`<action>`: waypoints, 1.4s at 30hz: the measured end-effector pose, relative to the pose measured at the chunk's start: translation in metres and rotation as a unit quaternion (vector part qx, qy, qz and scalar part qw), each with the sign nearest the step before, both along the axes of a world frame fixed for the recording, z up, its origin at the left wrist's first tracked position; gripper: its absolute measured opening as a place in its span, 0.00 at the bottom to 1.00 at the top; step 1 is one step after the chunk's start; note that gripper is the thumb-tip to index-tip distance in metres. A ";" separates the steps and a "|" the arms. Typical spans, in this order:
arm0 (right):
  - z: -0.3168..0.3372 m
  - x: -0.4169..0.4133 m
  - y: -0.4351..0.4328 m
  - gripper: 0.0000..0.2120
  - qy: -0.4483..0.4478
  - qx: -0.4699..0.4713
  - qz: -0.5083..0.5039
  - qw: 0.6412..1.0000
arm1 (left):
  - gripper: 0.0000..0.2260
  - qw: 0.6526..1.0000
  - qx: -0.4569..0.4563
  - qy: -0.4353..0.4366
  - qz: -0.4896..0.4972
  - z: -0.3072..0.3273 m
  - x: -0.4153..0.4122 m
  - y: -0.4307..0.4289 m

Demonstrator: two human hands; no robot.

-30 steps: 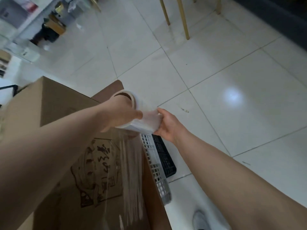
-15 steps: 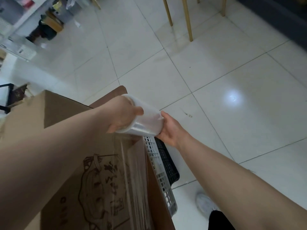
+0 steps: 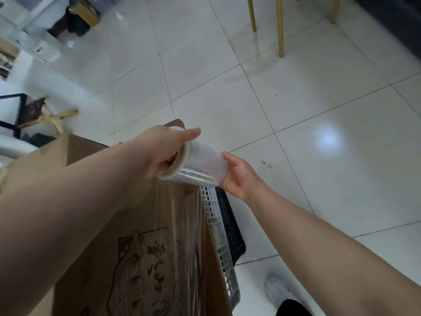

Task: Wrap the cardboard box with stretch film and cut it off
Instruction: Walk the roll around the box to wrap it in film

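Observation:
A large brown cardboard box (image 3: 95, 258) with a dark printed drawing fills the lower left. Above its far right corner I hold a roll of clear stretch film (image 3: 201, 166) between both hands. My left hand (image 3: 165, 149) grips the roll's near end, fingers tucked into the core and thumb laid over the top. My right hand (image 3: 239, 175) cups the roll's far end with curled fingers. A sheet of film (image 3: 186, 224) runs from the roll down over the box's top, wrinkled and shiny.
A white and black plastic crate (image 3: 224, 236) stands against the box's right side. My shoe (image 3: 276, 290) is on the white tiled floor (image 3: 296, 133) beside it. Gold chair legs (image 3: 280, 26) stand at the far top; shelves and clutter (image 3: 68, 21) lie top left.
The roll has tilted and shifted slightly right over the box's corner, with more film drawn over the top. Both hands kept their hold.

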State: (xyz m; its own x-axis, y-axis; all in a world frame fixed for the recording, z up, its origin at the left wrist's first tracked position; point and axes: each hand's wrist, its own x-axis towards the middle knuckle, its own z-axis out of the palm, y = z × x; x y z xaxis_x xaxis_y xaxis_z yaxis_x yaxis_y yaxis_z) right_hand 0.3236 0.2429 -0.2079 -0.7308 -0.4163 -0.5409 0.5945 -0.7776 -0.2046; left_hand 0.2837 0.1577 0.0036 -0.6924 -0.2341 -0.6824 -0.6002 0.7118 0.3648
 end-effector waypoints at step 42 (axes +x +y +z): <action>0.015 -0.151 -0.069 0.16 -0.009 0.046 0.182 0.982 | 0.21 0.964 -0.250 -0.047 -0.083 -0.016 -0.114 -0.063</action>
State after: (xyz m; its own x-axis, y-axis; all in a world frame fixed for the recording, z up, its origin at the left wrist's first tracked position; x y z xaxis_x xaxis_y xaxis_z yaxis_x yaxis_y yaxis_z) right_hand 0.1727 0.1743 -0.1929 -0.5324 -0.5974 -0.5997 0.8342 -0.4907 -0.2517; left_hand 0.1696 0.0944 -0.0119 -0.6896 -0.4408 -0.5746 -0.4764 0.8737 -0.0984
